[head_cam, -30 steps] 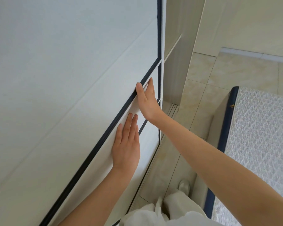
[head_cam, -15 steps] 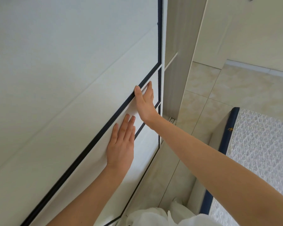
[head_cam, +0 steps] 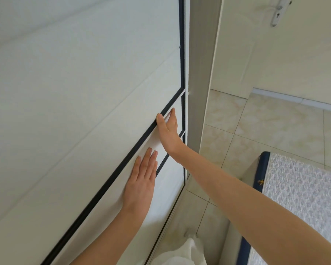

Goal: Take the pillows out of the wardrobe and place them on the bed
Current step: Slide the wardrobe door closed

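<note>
A white sliding wardrobe door (head_cam: pixel 84 92) with thin black trim fills the left of the view. My left hand (head_cam: pixel 141 182) lies flat on its middle band, fingers together and pointing up. My right hand (head_cam: pixel 167 129) presses on the same band higher up, near the door's right edge, thumb resting on the black strip. Neither hand holds anything. The door meets the grey wardrobe side panel (head_cam: pixel 201 73), so the inside is hidden and no pillows show. The bed (head_cam: pixel 302 197), a quilted white mattress with navy piping, sits at the lower right.
Beige floor tiles (head_cam: pixel 266 131) run between wardrobe and bed, leaving a narrow aisle. A cream room door (head_cam: pixel 287 50) with a metal handle (head_cam: pixel 278 12) stands at the upper right. My white clothing (head_cam: pixel 185 253) shows at the bottom edge.
The view has tilted up, bringing the room door's handle in and pushing the bed lower. The door's right edge now sits closer to the side panel. Both hands stay flat on the band.
</note>
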A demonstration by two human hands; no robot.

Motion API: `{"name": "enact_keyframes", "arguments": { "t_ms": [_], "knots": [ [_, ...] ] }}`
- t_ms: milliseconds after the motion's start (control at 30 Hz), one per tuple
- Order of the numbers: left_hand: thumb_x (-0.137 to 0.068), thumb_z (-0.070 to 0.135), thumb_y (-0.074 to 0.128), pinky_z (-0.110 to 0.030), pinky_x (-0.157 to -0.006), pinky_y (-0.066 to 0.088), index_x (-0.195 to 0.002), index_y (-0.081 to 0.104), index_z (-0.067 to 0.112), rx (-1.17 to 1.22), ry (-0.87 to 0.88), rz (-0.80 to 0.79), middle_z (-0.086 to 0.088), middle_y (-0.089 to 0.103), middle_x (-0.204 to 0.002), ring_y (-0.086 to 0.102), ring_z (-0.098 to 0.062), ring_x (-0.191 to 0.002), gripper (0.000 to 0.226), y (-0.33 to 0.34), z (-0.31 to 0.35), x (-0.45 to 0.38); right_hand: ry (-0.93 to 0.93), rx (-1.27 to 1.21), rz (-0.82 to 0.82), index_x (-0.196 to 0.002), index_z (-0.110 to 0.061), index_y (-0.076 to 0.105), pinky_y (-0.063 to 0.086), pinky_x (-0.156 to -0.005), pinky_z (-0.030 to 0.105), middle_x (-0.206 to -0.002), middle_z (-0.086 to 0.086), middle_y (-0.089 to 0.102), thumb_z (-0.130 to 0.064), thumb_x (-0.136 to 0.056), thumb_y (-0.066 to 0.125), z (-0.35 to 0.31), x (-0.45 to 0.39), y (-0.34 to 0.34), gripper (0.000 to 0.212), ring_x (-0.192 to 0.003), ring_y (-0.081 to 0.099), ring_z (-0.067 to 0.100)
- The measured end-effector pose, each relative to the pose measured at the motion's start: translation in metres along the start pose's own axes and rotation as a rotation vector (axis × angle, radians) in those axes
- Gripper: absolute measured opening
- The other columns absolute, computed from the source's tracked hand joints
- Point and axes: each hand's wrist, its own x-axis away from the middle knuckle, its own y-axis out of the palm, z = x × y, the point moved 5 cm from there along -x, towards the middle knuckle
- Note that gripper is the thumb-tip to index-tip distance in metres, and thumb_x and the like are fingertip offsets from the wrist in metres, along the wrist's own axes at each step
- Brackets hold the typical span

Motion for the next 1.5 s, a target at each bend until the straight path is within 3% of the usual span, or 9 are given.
{"name": "enact_keyframes", "arguments": {
  "t_ms": [167, 467, 733, 1033, 1267, 1367, 1500],
  "knots": [
    [-0.098, 0.029, 0.046, -0.062, -0.099, -0.037, -0.153, -0.009, 0.004, 0.061, -0.009, -0.036, -0.024, -0.038, -0.153, -0.042, -0.046, -0.136, 0.081, -0.010, 0.010, -0.042, -0.017, 0.002, 0.032, -0.152, -0.023, -0.008, 0.004, -0.116, 0.037, -0.162, -0.003, -0.010, -0.049, -0.099, 0.031, -0.002, -0.037, -0.027, 0.071, -0.147, -0.007, 0.013],
    [-0.098, 0.031, 0.050, -0.063, -0.099, -0.037, -0.155, -0.003, 0.006, 0.081, -0.008, -0.067, -0.025, -0.038, -0.153, -0.040, -0.046, -0.137, 0.082, -0.023, 0.023, -0.106, -0.030, 0.013, 0.056, -0.152, -0.024, -0.009, 0.001, -0.118, 0.039, -0.162, -0.005, -0.011, -0.052, -0.099, 0.028, -0.006, -0.090, -0.064, 0.070, -0.147, -0.012, 0.012],
    [-0.099, 0.026, 0.048, -0.060, -0.101, -0.037, -0.157, 0.004, 0.009, 0.089, -0.044, -0.046, -0.020, -0.033, -0.156, -0.036, -0.042, -0.139, 0.074, -0.038, 0.034, -0.156, -0.025, 0.007, 0.031, -0.152, -0.024, -0.005, 0.006, -0.115, 0.037, -0.162, -0.002, -0.006, -0.050, -0.098, 0.032, -0.010, -0.134, -0.101, 0.071, -0.147, -0.004, 0.013],
    [-0.098, 0.020, 0.046, -0.056, -0.104, -0.036, -0.157, 0.006, 0.014, 0.086, -0.111, 0.000, -0.015, -0.031, -0.157, -0.033, -0.037, -0.142, 0.071, -0.049, 0.047, -0.193, -0.011, -0.018, 0.022, -0.152, -0.025, -0.002, 0.012, -0.101, 0.027, -0.161, 0.000, -0.002, -0.049, -0.097, 0.037, -0.012, -0.169, -0.129, 0.072, -0.146, 0.007, 0.017],
    [-0.095, 0.024, 0.053, -0.056, -0.108, -0.031, -0.153, -0.004, 0.015, 0.104, -0.182, -0.021, -0.013, -0.032, -0.159, -0.032, -0.036, -0.144, 0.081, -0.044, 0.050, -0.197, -0.034, -0.006, 0.034, -0.152, -0.026, 0.001, 0.017, -0.101, 0.029, -0.160, 0.003, 0.003, -0.050, -0.096, 0.041, -0.010, -0.174, -0.134, 0.073, -0.145, 0.015, 0.023],
    [-0.092, 0.023, 0.059, -0.055, -0.110, -0.028, -0.155, 0.009, 0.019, 0.145, -0.196, -0.035, -0.009, -0.023, -0.162, -0.027, -0.034, -0.146, 0.081, -0.048, 0.051, -0.199, -0.022, 0.000, 0.038, -0.151, -0.030, 0.005, 0.021, -0.102, 0.033, -0.159, 0.003, 0.005, -0.053, -0.094, 0.043, -0.008, -0.177, -0.136, 0.073, -0.143, 0.019, 0.025],
    [-0.078, 0.016, 0.075, -0.051, -0.116, -0.020, -0.143, 0.050, 0.019, 0.228, -0.190, 0.000, -0.006, 0.001, -0.164, -0.009, -0.031, -0.150, 0.069, -0.056, 0.051, -0.200, -0.019, 0.011, 0.049, -0.148, -0.033, 0.013, 0.026, -0.094, 0.032, -0.156, 0.002, 0.010, -0.058, -0.087, 0.050, -0.009, -0.179, -0.143, 0.075, -0.139, 0.026, 0.024]
  ]
}}
